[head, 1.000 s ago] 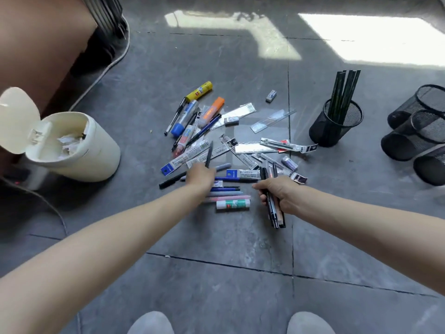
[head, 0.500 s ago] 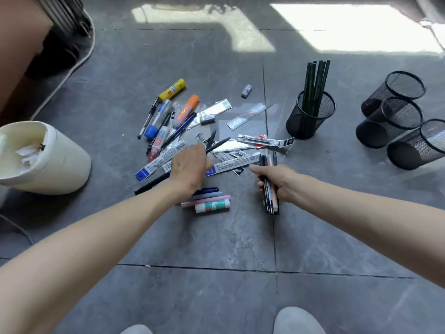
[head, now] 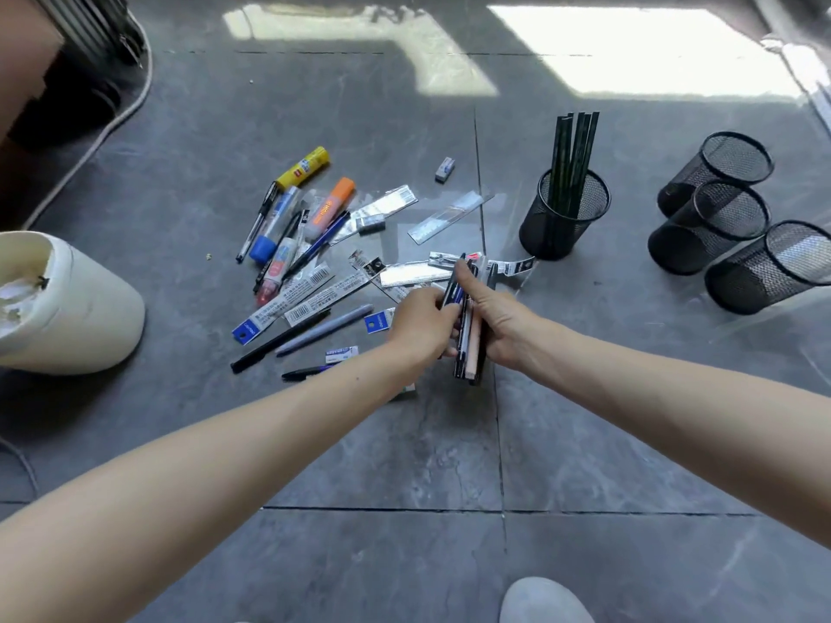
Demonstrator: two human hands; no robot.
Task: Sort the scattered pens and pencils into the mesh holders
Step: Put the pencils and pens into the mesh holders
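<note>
Pens, markers and packaged refills lie scattered on the grey tiled floor. My right hand grips a bundle of pens, dark ones plus a pale pink one, held upright over the pile's right edge. My left hand presses against that bundle from the left, its fingers closed on a dark blue pen alongside it. An upright black mesh holder with several dark green pencils stands behind and to the right. Three empty mesh holders lie tilted at the far right.
A cream bin stands at the left. A cable and dark equipment lie at the back left. A small eraser sits behind the pile. My shoe tip shows at the bottom. Bare floor spreads in front.
My left hand lifted from the pile with a dark blue pen and moved right, meeting the bundle in my right hand. The camera view shifted left.
</note>
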